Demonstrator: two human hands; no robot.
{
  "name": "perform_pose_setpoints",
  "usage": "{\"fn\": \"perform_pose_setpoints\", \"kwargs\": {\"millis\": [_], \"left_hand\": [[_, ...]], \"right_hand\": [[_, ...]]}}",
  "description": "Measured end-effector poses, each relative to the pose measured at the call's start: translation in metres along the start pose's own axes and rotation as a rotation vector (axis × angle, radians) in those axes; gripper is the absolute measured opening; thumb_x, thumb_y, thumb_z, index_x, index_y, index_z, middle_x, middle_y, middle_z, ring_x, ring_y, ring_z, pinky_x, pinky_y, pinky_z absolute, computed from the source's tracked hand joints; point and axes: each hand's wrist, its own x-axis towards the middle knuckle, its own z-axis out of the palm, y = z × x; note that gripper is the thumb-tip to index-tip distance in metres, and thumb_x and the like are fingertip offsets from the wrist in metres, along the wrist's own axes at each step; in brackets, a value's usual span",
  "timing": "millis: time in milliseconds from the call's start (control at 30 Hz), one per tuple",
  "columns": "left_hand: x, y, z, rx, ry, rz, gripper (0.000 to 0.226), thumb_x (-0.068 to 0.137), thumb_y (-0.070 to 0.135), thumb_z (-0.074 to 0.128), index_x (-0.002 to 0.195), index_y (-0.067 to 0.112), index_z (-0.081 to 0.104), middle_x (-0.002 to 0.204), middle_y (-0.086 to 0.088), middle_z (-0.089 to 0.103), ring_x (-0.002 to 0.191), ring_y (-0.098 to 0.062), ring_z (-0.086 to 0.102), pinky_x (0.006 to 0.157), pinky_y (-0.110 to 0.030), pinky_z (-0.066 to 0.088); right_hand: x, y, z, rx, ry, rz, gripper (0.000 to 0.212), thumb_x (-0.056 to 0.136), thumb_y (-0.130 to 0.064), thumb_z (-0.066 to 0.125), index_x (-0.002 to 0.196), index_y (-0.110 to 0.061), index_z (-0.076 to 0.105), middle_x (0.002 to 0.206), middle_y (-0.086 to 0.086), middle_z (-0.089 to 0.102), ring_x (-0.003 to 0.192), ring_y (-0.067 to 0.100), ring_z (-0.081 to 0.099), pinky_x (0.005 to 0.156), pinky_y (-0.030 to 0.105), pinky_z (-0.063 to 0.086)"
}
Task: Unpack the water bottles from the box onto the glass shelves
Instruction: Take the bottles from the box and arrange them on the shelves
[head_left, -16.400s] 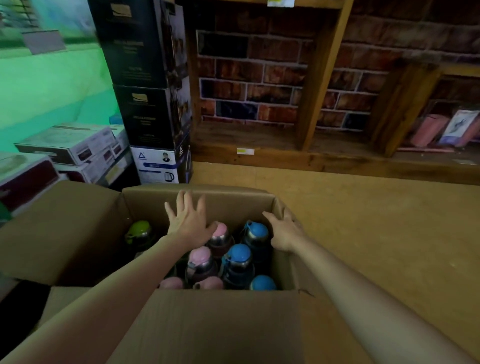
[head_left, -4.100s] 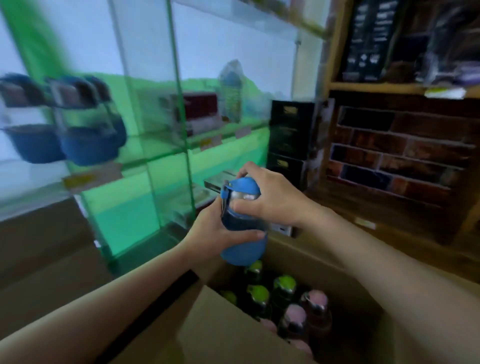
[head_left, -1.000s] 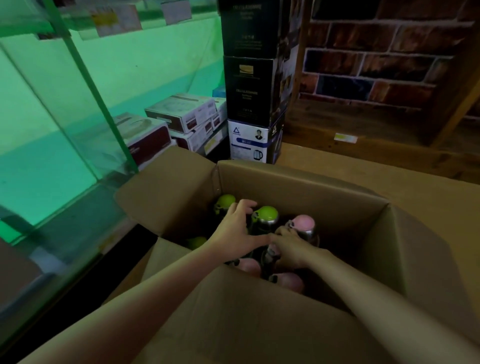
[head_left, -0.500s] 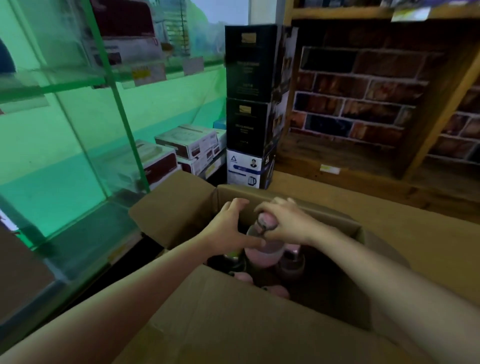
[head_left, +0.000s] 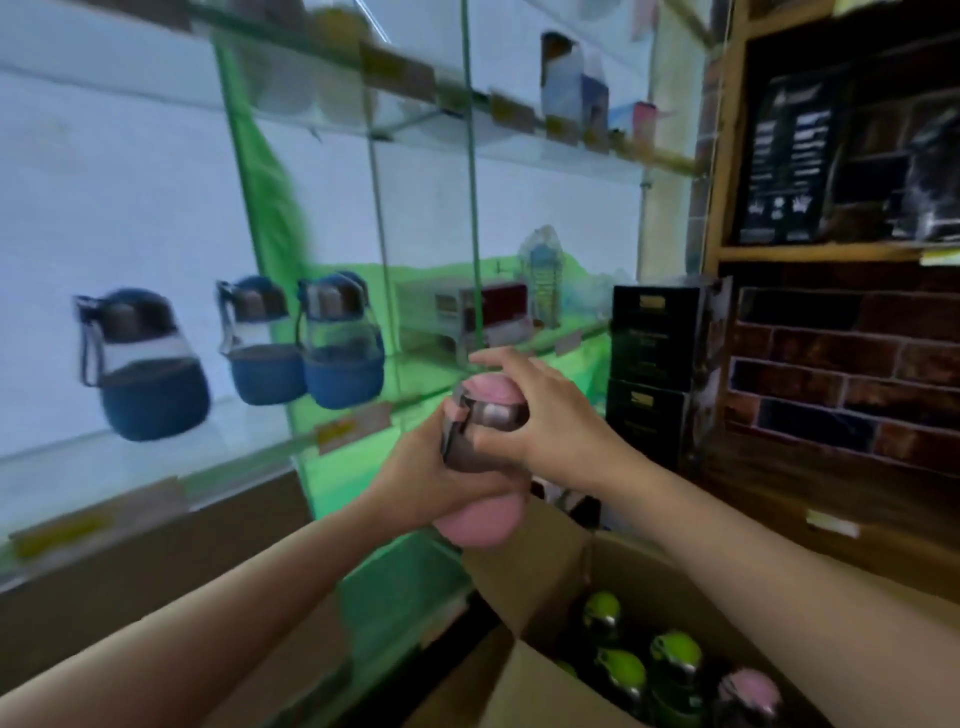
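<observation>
While three blue bottles (head_left: 150, 364) already stand in a row on the glass shelf (head_left: 156, 457) at the left, near its front edge, the job looks to be somewhere in its middle; a pink bottle (head_left: 480, 462) is out of the box (head_left: 550, 675) and held up in the air between box and shelf, not yet set down; at least three green-capped bottles (head_left: 675, 649) and one more pink-capped bottle (head_left: 750, 691) sit upright in the box at the bottom right, so several trips seem to be left, and how many more lie hidden under the near flap cannot be told. The left hand (head_left: 431, 478) wraps its curled fingers round the pink bottle's lower body; the right hand (head_left: 540, 410) curls over the top, its fingers pinching the dark collar just under the cap. The held bottle is squat and rounded; it has a pink domed cap, a dark metallic band below it, a clear middle and a pink sleeve over the base; a dark strap or clasp runs down its left side; it stands roughly upright, though motion blur softens the detail. Bare shelf remains beside the blue bottles, toward the green upright (head_left: 270, 249).
</observation>
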Motion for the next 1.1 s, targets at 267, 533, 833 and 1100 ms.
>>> {"fn": "perform_pose_setpoints", "kwargs": {"millis": [267,533,833,1100], "left_hand": [[-0.018,0.005,-0.159,0.027,0.292,-0.087,0.075,0.038,0.063,0.070,0.105,0.031,0.062,0.097,0.006,0.070,0.090,-0.012,0.067,0.082,-0.035,0.056],[0.011,-0.042,-0.208,-0.039,0.406,-0.147,0.078,0.042,0.054,0.080,0.112,0.029,0.059,0.103,0.004,0.069,0.095,-0.016,0.066,0.086,-0.036,0.054],[0.030,-0.087,-0.205,0.043,0.395,-0.166,0.068,0.062,0.046,0.083,0.118,0.021,0.054,0.107,0.001,0.065,0.096,-0.018,0.060,0.076,-0.030,0.047],[0.026,-0.067,-0.219,0.161,0.524,-0.070,0.094,0.057,0.038,0.089,0.130,0.009,0.037,0.123,-0.011,0.053,0.111,-0.024,0.053,0.080,-0.027,0.039]], "right_hand": [[0.069,-0.103,0.049,0.159,0.015,-0.167,0.086,0.082,-0.042,0.066,0.149,-0.024,0.015,0.145,0.007,0.034,0.130,0.019,0.041,0.107,0.038,0.038],[0.100,-0.117,0.089,0.022,-0.031,-0.104,0.069,0.095,-0.031,0.048,0.150,-0.020,0.009,0.145,0.006,0.029,0.136,0.018,0.027,0.110,0.027,0.021],[0.122,-0.120,0.115,-0.084,-0.044,-0.025,0.067,0.095,-0.022,0.047,0.150,-0.021,0.008,0.144,0.008,0.028,0.136,0.018,0.024,0.100,0.019,0.018],[0.124,-0.121,0.125,-0.074,-0.079,-0.020,0.076,0.091,-0.027,0.052,0.150,-0.020,0.004,0.152,0.008,0.019,0.142,0.024,0.015,0.117,0.040,0.017]]}}
